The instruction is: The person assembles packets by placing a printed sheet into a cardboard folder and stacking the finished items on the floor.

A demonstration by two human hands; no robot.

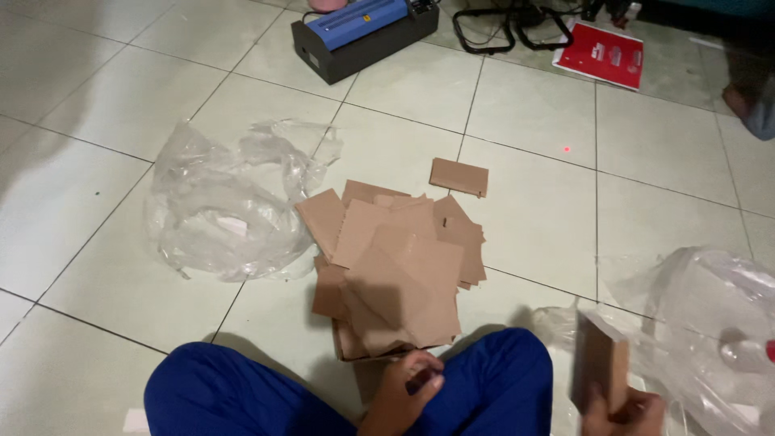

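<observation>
A loose pile of flat brown cardboard pieces lies on the tiled floor in front of my crossed legs in blue trousers. My left hand rests on my leg at the pile's near edge, fingers curled around a small dark thing I cannot identify. My right hand, low at the right, grips a thick stack of brown cardboard pieces held upright. One separate cardboard piece lies beyond the pile.
A crumpled clear plastic bag lies left of the pile, another clear bag at the right. A black and blue machine, black cables and a red packet sit at the far side. Another person's foot shows top right.
</observation>
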